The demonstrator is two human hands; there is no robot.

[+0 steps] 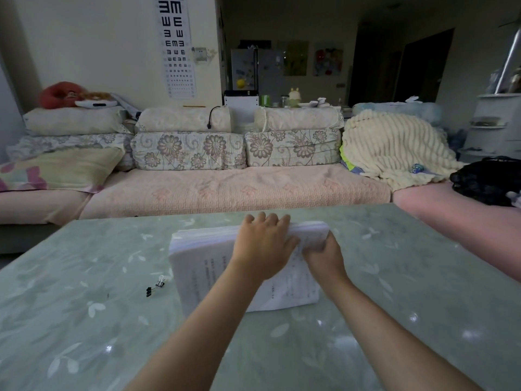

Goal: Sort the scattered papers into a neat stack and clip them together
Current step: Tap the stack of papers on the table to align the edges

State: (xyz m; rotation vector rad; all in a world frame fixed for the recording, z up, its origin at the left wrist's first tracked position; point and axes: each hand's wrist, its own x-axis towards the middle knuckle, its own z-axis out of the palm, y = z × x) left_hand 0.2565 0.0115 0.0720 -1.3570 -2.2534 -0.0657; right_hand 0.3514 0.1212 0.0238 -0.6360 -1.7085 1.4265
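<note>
The stack of papers (225, 266) lies in the middle of the tabletop (84, 320), its sheets gathered but not yet square: the far-left edges fan out in uneven layers. The left hand (262, 244) rests flat on top with its fingers stretched to the far edge and holds nothing. The right hand (324, 258) grips the stack's right side near the far corner, thumb on top.

The step in hand looks like squaring the pile. To do it well, the flat hand should weigh the sheets down lightly while the other nudges the loose edges flush. Lifting the stack on end and tapping it on the tabletop would likely even it up faster. The glass is probably slick, so sheets may slide if pressed from one side only. Two binder clips (159, 283) wait just left of the stack, apart from it, within easy reach.

The right hand's fingers are hidden under the paper, so how deep the hold goes cannot be told. The left forearm covers the stack's middle, the print is too blurred to read, and the dim light hides the clips' size against the pile's thickness.
</note>
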